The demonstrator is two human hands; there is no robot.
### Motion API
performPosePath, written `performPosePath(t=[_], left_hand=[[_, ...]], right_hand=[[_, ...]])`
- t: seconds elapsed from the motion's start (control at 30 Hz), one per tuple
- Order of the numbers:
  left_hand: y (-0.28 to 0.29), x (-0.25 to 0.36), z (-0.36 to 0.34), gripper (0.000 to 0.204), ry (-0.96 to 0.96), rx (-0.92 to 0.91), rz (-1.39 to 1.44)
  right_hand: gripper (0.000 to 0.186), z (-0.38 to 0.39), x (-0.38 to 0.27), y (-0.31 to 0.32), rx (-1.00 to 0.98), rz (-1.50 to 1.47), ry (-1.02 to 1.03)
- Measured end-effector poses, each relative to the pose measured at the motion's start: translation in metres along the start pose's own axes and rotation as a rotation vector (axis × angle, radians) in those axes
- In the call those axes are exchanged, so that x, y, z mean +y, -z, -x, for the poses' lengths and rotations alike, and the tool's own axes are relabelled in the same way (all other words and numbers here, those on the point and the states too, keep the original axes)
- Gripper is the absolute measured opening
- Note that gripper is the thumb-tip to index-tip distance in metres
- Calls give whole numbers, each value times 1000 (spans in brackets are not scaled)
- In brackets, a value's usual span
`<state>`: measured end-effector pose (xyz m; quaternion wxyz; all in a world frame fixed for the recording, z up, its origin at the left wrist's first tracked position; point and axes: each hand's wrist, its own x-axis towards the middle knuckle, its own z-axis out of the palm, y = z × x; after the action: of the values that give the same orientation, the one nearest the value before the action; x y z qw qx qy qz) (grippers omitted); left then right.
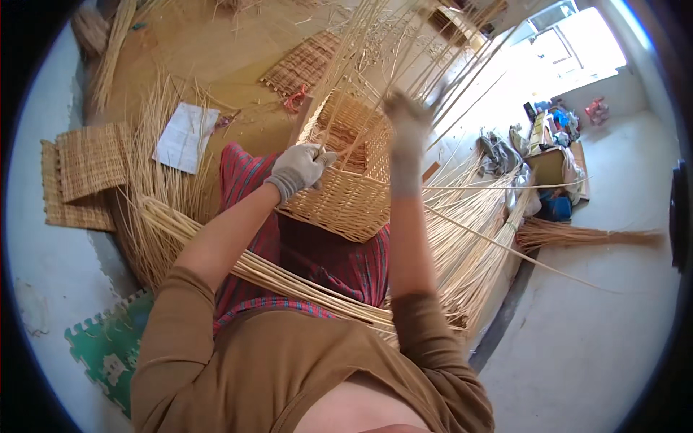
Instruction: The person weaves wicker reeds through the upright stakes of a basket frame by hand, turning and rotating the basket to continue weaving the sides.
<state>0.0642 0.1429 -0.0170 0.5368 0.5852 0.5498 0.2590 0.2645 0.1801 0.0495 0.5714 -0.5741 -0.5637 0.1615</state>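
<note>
A half-woven wicker basket (345, 202) sits tilted on my lap, with long upright stakes (361, 43) rising from its far side. My left hand (302, 166), in a grey-white work glove, is closed on the basket's near left rim, with its thumb toward the opening. My right hand (406, 126), gloved too, is raised beside the basket's right side among the stakes. Motion smears its fingers, and a dark blur beside them cannot be made out. A loose wicker strand runs out to the right past my right forearm.
A bundle of pale wicker rods (281, 278) lies across my lap. More rods (469, 245) are heaped at my right. Woven panels (90, 162) and a paper sheet (185, 137) are at the left. A cluttered box (548, 166) stands by the right wall.
</note>
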Motion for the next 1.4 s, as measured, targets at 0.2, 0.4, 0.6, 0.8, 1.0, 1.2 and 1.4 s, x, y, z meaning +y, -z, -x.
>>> performPosePath(t=[0.2, 0.4, 0.6, 0.8, 1.0, 1.2, 1.4], left_hand=[[3, 4, -6, 43, -112, -22, -63], [-16, 25, 0, 59, 66, 61, -326], [-32, 44, 24, 48, -403, 517, 218], [-83, 35, 1, 30, -144, -161, -14], [-96, 46, -5, 44, -73, -60, 33], [-89, 52, -13, 44, 22, -147, 43], [-84, 92, -27, 50, -263, 284, -432]], right_hand=[[25, 130, 18, 61, 376, -691, -93], [25, 147, -23, 62, 297, -769, -127], [16, 121, 18, 125, 440, -545, -426], [21, 89, -14, 126, 177, -278, -419], [68, -18, -15, 77, -19, 443, 389], [30, 95, 24, 134, 383, -222, -48], [29, 104, -10, 126, 397, -480, -292]])
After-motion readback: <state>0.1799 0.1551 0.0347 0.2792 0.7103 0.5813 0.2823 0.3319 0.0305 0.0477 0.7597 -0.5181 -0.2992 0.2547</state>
